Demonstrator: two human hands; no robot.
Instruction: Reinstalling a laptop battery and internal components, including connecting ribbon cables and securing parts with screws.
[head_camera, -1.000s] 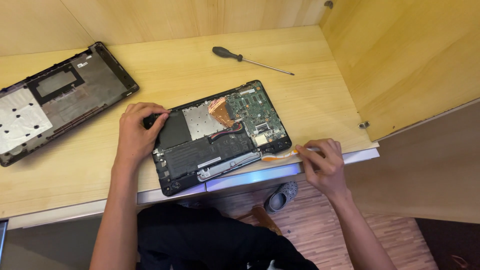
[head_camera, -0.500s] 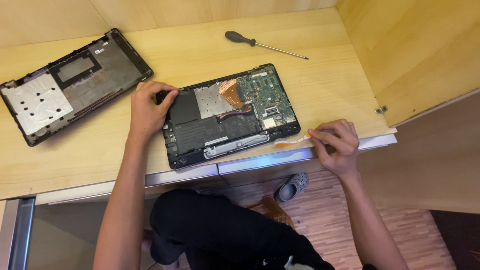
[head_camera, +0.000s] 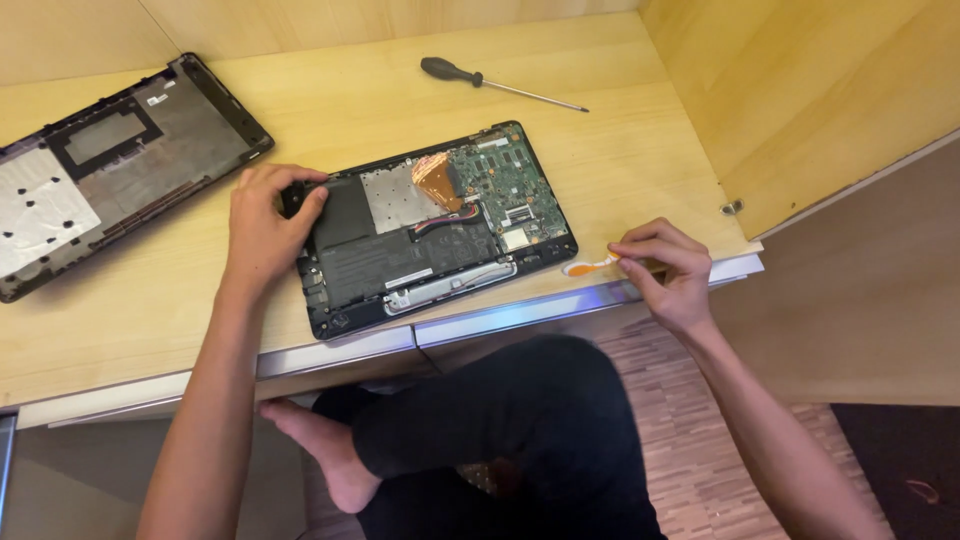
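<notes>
Dark trousers cover your folded legs (head_camera: 500, 420) at the bottom of the view, one bare foot (head_camera: 320, 450) tucked under the front edge of the pale wooden table (head_camera: 640, 150). Above them, your right hand (head_camera: 665, 265) rests at the table's front edge, its grip pressed together: thumb and fingertips pinch one end of a small orange pry tool (head_camera: 588, 264), which lies flat on the wood, just beside the near right corner of the opened laptop (head_camera: 430, 230) but not touching it.

That laptop lies bottom up and uncovered in the middle of the table, turned a little so its right end sits farther from you. You can see a dark battery along its near side, a silvery plate and a copper-coloured patch in the middle, and a green circuit board at the right.

Your left hand (head_camera: 265, 225) sits on the laptop's far left corner, fingers curled over the edge and thumb on the dark inner surface, gripping that corner.

Farther left, well apart from the laptop, the removed bottom cover (head_camera: 110, 160) lies inside up, black with a pale patch at its left end. At the far side of the table, a black-handled screwdriver (head_camera: 500, 84) lies alone, shaft pointing right. Wooden panels (head_camera: 800, 90) wall the table behind and on the right.
</notes>
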